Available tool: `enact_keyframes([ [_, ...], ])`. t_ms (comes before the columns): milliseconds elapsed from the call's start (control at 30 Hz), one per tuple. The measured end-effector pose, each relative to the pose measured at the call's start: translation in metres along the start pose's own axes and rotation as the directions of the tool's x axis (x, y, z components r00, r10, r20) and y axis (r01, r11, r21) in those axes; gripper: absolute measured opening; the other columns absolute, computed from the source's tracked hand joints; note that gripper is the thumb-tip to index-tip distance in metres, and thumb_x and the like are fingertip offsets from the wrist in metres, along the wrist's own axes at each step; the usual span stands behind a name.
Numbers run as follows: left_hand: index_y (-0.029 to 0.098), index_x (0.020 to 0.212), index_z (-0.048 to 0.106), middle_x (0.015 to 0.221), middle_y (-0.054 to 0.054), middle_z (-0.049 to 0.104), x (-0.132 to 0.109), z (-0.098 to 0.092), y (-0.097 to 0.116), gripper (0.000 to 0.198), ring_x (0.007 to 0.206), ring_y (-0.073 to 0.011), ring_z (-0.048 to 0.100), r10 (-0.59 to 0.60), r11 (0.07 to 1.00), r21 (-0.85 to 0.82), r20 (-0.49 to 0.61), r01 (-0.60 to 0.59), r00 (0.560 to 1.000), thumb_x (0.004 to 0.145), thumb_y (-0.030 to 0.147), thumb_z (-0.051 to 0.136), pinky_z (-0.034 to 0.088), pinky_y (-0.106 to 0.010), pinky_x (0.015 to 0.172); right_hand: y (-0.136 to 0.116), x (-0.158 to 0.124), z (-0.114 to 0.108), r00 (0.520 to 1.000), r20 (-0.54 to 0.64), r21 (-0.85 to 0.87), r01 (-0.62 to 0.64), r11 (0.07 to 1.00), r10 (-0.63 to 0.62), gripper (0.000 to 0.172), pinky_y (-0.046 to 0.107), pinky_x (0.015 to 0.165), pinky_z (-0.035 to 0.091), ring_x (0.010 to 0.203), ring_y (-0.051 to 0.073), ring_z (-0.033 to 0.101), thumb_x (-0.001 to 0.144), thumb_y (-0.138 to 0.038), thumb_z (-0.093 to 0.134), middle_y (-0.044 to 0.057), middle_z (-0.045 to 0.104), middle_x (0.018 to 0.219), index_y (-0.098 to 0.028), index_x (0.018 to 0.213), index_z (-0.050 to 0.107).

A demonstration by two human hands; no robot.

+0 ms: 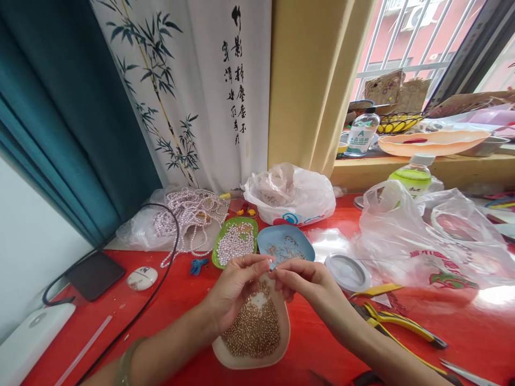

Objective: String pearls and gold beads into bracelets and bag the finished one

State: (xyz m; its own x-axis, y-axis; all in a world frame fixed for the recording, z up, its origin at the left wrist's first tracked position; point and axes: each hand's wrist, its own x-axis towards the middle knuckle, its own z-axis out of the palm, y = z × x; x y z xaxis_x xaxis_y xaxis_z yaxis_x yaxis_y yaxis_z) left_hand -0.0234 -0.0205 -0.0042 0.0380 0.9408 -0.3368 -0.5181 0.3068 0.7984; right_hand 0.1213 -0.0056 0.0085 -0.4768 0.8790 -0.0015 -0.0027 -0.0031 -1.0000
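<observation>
My left hand [237, 287] and my right hand [301, 276] meet fingertip to fingertip above a white tray [284, 348] of small gold beads [253, 327]. Both are closed in a pinch. Something tiny sits between the fingertips, too small to name. Just behind the hands is a blue tray [303, 238] with small metallic pieces [287, 249] scattered in it. Left of that, a green tray [216, 257] holds pale pearl-like beads [236, 242]. My left wrist wears a bangle [127, 364].
Strands of pearl beads [185, 214] lie at the back left, near a black cable [175, 244]. Yellow-handled pliers [406, 324] and scissors [466, 371] are at the right. Plastic bags [289, 195] stand behind. A grey round lid [348, 272] lies beside my right hand.
</observation>
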Motion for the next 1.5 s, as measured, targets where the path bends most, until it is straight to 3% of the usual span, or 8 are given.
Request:
enact_keyframes([
  [200,0.014,0.067,0.069,0.057,0.000,0.063,-0.0017,0.0003,-0.0003,0.019,0.051,-0.0052,0.052,-0.014,1.000,-0.010,0.047,0.015,0.999,0.051,0.020,0.078,0.037,-0.014,0.048,0.0017,0.0010,-0.0011,0.999,0.004,-0.021,0.035,0.999,-0.035,0.021,0.023,0.050,0.037,0.049,0.010,0.045,0.071,-0.028,0.053,-0.001,0.052,0.052,-0.017,0.055,0.059],
  [467,0.014,0.068,0.069,0.053,0.001,0.061,0.0004,-0.0007,-0.0011,0.020,0.047,-0.0049,0.049,-0.004,1.000,0.026,0.112,0.001,0.994,0.053,0.022,0.078,0.036,-0.015,0.047,-0.0023,-0.0013,0.0006,0.999,0.010,0.100,-0.050,0.994,0.049,0.017,0.023,0.049,0.035,0.048,0.010,0.045,0.068,-0.023,0.054,0.000,0.054,0.051,-0.016,0.054,0.063],
  [733,0.015,0.066,0.070,0.055,0.000,0.061,0.0023,-0.0028,-0.0042,0.021,0.049,-0.0054,0.047,0.030,0.997,0.073,0.078,-0.036,0.996,0.050,0.025,0.078,0.033,-0.017,0.049,0.0002,-0.0023,0.0003,0.997,-0.005,0.209,-0.074,0.975,0.077,0.018,0.022,0.046,0.032,0.046,0.009,0.042,0.067,-0.025,0.054,-0.001,0.052,0.049,-0.017,0.052,0.061],
  [967,0.014,0.063,0.069,0.055,0.000,0.061,0.0010,-0.0002,-0.0041,0.022,0.048,-0.0054,0.048,0.038,0.998,0.049,0.051,-0.040,0.998,0.047,0.023,0.080,0.034,-0.017,0.049,-0.0002,-0.0010,0.0003,0.992,0.053,0.310,-0.128,0.942,0.117,0.018,0.021,0.043,0.030,0.042,0.007,0.040,0.065,-0.027,0.055,-0.001,0.052,0.048,-0.015,0.053,0.062],
  [1500,0.013,0.059,0.066,0.056,0.000,0.059,-0.0006,0.0002,-0.0047,0.020,0.050,-0.0064,0.046,0.054,0.995,0.087,0.060,-0.059,0.997,0.050,0.027,0.078,0.033,-0.019,0.051,-0.0020,-0.0026,-0.0006,1.000,-0.001,0.025,-0.012,1.000,0.012,0.017,0.023,0.047,0.035,0.046,0.009,0.044,0.063,-0.023,0.051,-0.002,0.051,0.047,-0.018,0.048,0.057],
])
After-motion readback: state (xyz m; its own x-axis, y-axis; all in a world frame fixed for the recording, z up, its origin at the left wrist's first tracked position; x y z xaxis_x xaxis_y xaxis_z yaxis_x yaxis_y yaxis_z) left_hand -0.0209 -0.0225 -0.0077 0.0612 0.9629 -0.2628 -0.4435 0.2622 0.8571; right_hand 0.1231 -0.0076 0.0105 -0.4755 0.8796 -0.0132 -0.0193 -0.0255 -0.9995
